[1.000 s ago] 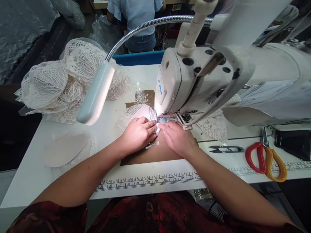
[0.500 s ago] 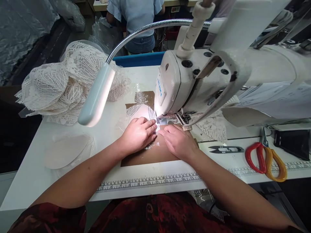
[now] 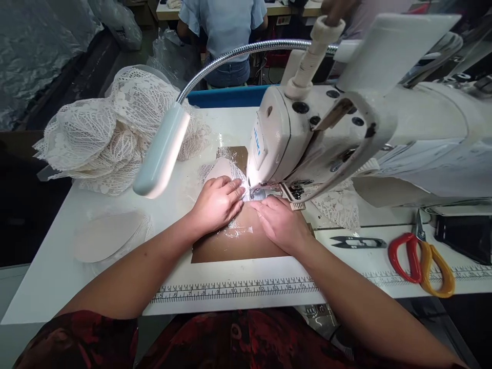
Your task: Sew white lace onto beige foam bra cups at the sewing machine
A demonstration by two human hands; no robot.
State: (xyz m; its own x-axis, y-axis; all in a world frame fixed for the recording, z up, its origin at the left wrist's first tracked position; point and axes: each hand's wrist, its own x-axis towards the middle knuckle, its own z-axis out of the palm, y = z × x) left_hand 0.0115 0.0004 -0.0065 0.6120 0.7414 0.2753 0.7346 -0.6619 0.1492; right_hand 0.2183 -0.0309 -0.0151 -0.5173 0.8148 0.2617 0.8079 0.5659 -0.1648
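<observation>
A pale lace piece [image 3: 222,168] with a smooth lining runs under the needle area of the white sewing machine [image 3: 269,143]. My left hand [image 3: 218,203] presses down on its near side, fingers bent and close together beside the presser foot. From the right, my right hand [image 3: 283,223] reaches in with thumb and fingers drawn together at the lace edge, just in front of the foot. Its lower fingers are partly hidden. Both hands rest over brown tape [image 3: 246,246] stuck on the table. Lamp light falls on the stitching spot.
Heaped lace pieces [image 3: 92,128] lie back left, with a lined oval piece [image 3: 109,236] nearer. A lamp [image 3: 161,151] overhangs the left side. Thread snips [image 3: 358,242] and scissors [image 3: 421,259] lie right, beside a printed ruler [image 3: 234,292]. Another person [image 3: 226,31] sits beyond.
The lace piece has turned and shifted slightly at the needle, with my left hand moving a little left along with it. My right hand stays nearly in place. The view has tilted slightly.
</observation>
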